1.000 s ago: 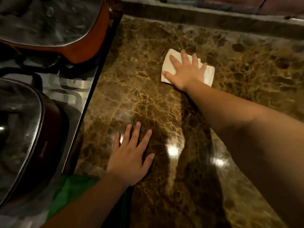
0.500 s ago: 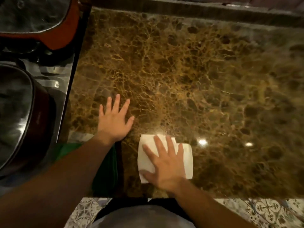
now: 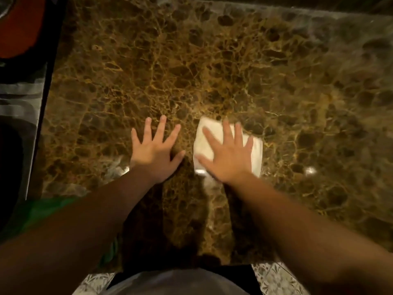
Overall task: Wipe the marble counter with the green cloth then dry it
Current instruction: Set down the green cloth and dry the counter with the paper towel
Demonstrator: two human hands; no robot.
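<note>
The brown veined marble counter (image 3: 234,71) fills the view. My right hand (image 3: 227,158) lies flat, fingers spread, on a folded white towel (image 3: 204,141) and presses it onto the marble near the middle. My left hand (image 3: 153,152) rests flat on the bare marble just left of the towel, holding nothing. The green cloth (image 3: 42,211) lies bunched at the counter's front left corner, mostly hidden under my left forearm.
A steel stove top (image 3: 21,99) borders the counter on the left, with a red pot (image 3: 19,28) at the back and a dark pan (image 3: 10,167) nearer. A raised ledge (image 3: 319,7) runs along the back. Patterned floor tiles (image 3: 274,279) show below the front edge.
My right hand pulled the towel from the back of the counter to the front edge, then pushed it away again until level with my left hand. The left hand stayed planted.
</note>
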